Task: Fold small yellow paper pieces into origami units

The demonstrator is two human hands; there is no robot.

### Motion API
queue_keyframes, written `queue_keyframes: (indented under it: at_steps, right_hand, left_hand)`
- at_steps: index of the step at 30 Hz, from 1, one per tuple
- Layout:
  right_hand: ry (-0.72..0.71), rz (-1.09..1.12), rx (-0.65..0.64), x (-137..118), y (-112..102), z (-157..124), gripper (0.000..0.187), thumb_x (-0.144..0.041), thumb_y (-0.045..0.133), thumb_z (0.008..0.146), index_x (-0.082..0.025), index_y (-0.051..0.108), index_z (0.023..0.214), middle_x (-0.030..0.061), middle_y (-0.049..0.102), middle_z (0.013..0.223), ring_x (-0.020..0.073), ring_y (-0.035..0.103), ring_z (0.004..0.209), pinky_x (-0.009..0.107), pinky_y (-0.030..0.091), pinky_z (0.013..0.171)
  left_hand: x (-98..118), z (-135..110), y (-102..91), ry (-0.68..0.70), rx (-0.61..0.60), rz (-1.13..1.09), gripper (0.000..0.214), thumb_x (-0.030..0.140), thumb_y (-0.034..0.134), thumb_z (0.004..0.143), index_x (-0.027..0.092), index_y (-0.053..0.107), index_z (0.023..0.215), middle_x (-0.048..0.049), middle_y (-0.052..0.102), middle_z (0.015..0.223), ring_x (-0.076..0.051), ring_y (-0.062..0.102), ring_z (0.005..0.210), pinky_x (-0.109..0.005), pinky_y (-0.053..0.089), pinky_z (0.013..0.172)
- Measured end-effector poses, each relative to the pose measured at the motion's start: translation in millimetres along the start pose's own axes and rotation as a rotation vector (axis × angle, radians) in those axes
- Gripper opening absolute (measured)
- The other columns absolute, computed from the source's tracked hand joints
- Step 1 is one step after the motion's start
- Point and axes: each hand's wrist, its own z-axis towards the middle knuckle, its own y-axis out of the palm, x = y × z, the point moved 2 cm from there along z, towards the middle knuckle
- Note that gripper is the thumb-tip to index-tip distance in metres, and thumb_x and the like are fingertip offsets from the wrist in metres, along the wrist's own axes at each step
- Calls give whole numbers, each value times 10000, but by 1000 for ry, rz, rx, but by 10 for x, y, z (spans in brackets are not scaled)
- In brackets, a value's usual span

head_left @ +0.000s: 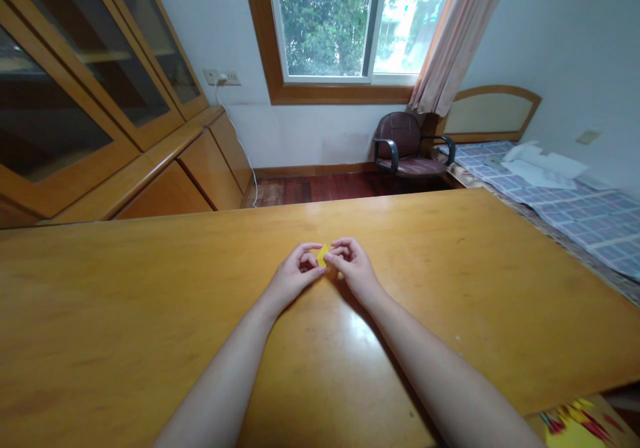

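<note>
The left grip (299, 269) and right grip (354, 266) hide parts of the little yellow piece (323, 255). The view cuts off the cabinet (131, 168) at ten o'clock, the bed (575, 223) at three and the tiny, blurry colored bits (575, 413) at four.

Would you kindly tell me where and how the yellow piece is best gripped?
I would pinch the yellow piece lightly by its side edges, coming from left and right: it is small and angular, and the left hand and right hand flank it.
</note>
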Motion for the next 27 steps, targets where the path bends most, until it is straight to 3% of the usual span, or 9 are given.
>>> queue_keyframes:
  at_steps: [11,19,27]
  right_hand:
    - [-40,-61,47,26,-5,-15,303,-303,782,687,-214,577,892,-41,646,723,105,544,582,243,412,584]
    - [-28,-41,31,-4,13,-21,353,-334,796,671,-213,560,905,-48,653,692,119,590,595,250,445,592]
    - [-31,-57,12,23,12,-24,314,-358,788,701,-213,593,900,-22,673,750,132,600,641,262,449,628]
  left_hand:
    - [33,-2,-15,-3,31,61,480,305,762,742,196,568,1167,57,575,699,-118,558,659,-232,429,671]
    - [63,-4,-19,-59,-17,119,270,416,734,756,165,685,840,-38,718,822,-187,652,781,-286,486,753]
    - [91,-30,-29,-77,-23,89,279,440,727,778,170,674,731,-42,757,783,-193,683,759,-284,496,744]
